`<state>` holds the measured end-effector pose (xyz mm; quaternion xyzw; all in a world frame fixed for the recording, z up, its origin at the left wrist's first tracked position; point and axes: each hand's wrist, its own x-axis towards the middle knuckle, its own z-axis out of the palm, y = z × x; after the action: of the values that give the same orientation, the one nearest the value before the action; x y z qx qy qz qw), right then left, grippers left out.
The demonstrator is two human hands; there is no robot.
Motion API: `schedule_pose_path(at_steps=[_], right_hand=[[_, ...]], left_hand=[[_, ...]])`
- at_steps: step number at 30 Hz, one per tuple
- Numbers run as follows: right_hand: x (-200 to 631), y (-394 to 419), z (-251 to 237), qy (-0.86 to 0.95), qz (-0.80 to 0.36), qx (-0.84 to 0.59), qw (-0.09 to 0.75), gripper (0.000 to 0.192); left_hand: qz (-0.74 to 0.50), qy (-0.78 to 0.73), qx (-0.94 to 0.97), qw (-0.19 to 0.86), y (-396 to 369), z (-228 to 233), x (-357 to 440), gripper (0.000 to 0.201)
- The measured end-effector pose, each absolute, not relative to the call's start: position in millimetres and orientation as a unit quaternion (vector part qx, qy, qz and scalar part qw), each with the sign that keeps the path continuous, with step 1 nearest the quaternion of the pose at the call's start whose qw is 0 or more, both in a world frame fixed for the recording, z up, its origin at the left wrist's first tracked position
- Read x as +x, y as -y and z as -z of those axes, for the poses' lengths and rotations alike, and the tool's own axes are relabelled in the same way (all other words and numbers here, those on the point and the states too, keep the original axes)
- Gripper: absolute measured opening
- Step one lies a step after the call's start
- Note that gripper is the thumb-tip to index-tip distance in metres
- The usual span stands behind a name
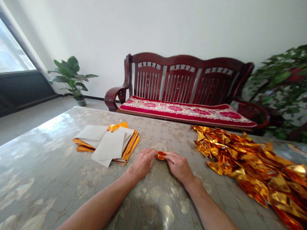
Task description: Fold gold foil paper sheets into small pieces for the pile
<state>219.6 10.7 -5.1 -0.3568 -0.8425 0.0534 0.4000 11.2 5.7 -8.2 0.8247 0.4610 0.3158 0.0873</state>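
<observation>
Far left, a window (14, 51) above a dark sill, with a potted plant (72, 78) standing on the floor near the wall. Patterned glossy worktop (48, 166) fills the lower view. On its left-centre lies a loose stack of flat sheets (107, 143), pale grey backs uppermost, orange-gold foil edges showing beneath and at the sides; the sheets overlap unevenly and fan toward the near edge. Just right of the stack, the left hand (143, 163) rests on the worktop, its fingers closed on the left end of a small folded gold foil piece (161, 155). The foil piece sits at the centre of the worktop, between the two hands, low against the surface; whether it touches the surface cannot be told. The right hand (179, 166) meets it from the other side, fingers pinched on its right end, knuckles toward the camera. Both forearms run in from the lower edge of the view. Further right, a large heap of folded gold foil pieces (249, 166) spreads across the worktop to the right edge, well apart from the hands. Behind the worktop stands a dark red wooden bench (187, 76) with a red floral cushion (184, 111). Far right, a leafy green plant (285, 89).
</observation>
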Motion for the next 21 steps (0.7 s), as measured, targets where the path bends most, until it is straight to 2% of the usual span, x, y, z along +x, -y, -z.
schedule_pose_path(at_steps=[14, 21], right_hand=[[222.3, -13.8, 9.1, 0.826, -0.094, -0.367, 0.418, 0.031], [220.6, -13.4, 9.0, 0.83, -0.073, -0.361, 0.419, 0.03]], left_hand=[[-0.349, -0.486, 0.791, 0.13, -9.0, 10.1, 11.1, 0.022], [-0.363, -0.492, 0.776, 0.155, -10.3, 12.1, 10.3, 0.024]])
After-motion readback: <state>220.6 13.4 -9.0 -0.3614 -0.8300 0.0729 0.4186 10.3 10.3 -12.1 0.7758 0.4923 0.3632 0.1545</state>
